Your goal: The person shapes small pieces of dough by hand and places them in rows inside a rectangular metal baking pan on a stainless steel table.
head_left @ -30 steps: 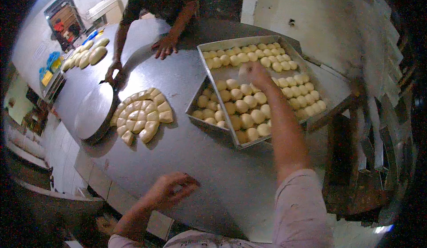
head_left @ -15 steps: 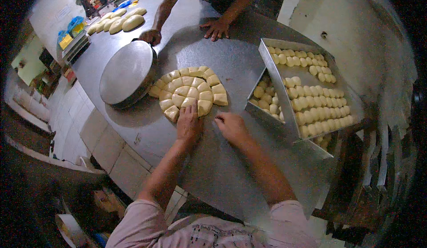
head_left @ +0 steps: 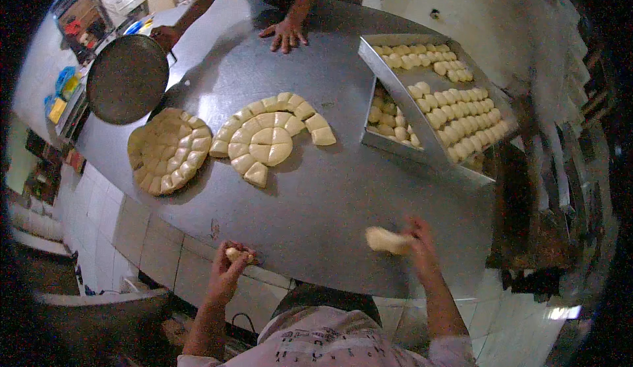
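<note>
Near the table's front edge my left hand (head_left: 226,271) is closed around a small dough piece (head_left: 239,255). Further right, my right hand (head_left: 420,248), smeared by motion, grips a longer, stretched dough piece (head_left: 388,241) hanging out to its left. Beyond them lies a flat round of pale dough (head_left: 271,145) cut into segments, with a gap on its near right side. To its left sits a second cut dough round (head_left: 181,149). Across the table, a co-worker's hand (head_left: 166,36) holds a dark round pan (head_left: 127,79) raised above the table; their other hand (head_left: 285,35) rests flat on the metal.
At the right, a metal tray (head_left: 422,111) with rows of dough balls lies tilted over another metal tray (head_left: 389,144) of dough balls. A scale-like device with yellow and blue items (head_left: 60,100) stands at the left edge. Floor tiles show below the table.
The co-worker has lifted the pan up and left, uncovering the second dough round. My hands have drawn back from the first round and moved apart, each now with dough.
</note>
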